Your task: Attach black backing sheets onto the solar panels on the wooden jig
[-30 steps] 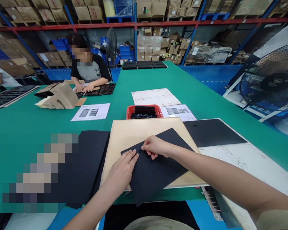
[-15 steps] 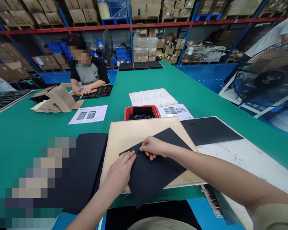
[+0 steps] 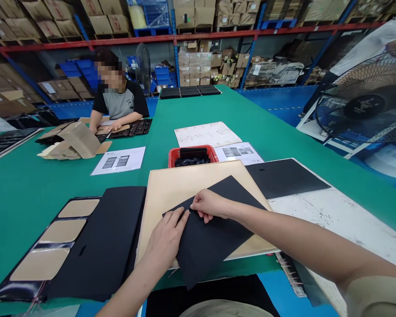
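A black sheet lies at a slant on a beige board in front of me, one corner hanging past the near edge. My left hand rests flat on the sheet's left part, fingers stretched out. Close beside those fingertips, my right hand is pinched, thumb against index finger, at the sheet's surface. Whatever sits in that pinch is too small and hidden to name. Just beyond the board stands a red basket with small dark pieces inside.
Left of the board lies a stack of black sheets beside beige pads. Another black sheet lies on a white board at right. Printed papers lie further off. A co-worker sits across; a fan stands right.
A dark oval mark by my right fingertips no longer shows. Both hands keep nearly the same place on the sheet. The view has shifted slightly; the co-worker's hands have moved a little.
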Demonstrator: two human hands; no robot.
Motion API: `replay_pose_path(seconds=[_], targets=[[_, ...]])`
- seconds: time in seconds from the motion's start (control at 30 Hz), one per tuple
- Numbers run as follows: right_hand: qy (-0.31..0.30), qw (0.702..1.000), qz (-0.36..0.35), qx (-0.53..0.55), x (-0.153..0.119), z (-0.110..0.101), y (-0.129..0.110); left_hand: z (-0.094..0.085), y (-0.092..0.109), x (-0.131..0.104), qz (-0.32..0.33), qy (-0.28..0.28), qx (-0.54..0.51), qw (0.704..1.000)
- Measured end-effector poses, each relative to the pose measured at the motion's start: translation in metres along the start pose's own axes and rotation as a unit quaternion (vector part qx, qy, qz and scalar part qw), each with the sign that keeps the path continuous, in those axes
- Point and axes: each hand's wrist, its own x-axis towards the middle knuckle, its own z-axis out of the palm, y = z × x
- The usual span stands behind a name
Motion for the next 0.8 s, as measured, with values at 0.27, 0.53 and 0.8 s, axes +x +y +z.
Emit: replay_pose_path(seconds=[0.27, 0.53, 0.8], targets=[[0.017, 0.993, 0.006, 0.113, -0.020, -0.017, 0.000, -0.003, -0.003, 0.000, -0.004, -0.025, -0.037, 0.999], [0.044, 0.990, -0.004, 0.131, -0.023, -0.023, 0.005, -0.007, -0.010, 0.010, -0.015, -0.058, -0.054, 0.997], [0.044, 0.993, -0.014, 0.111, -0.021, -0.022, 0.005, -0.019, -0.003, 0.023, 0.005, -0.123, 0.042, 0.992]])
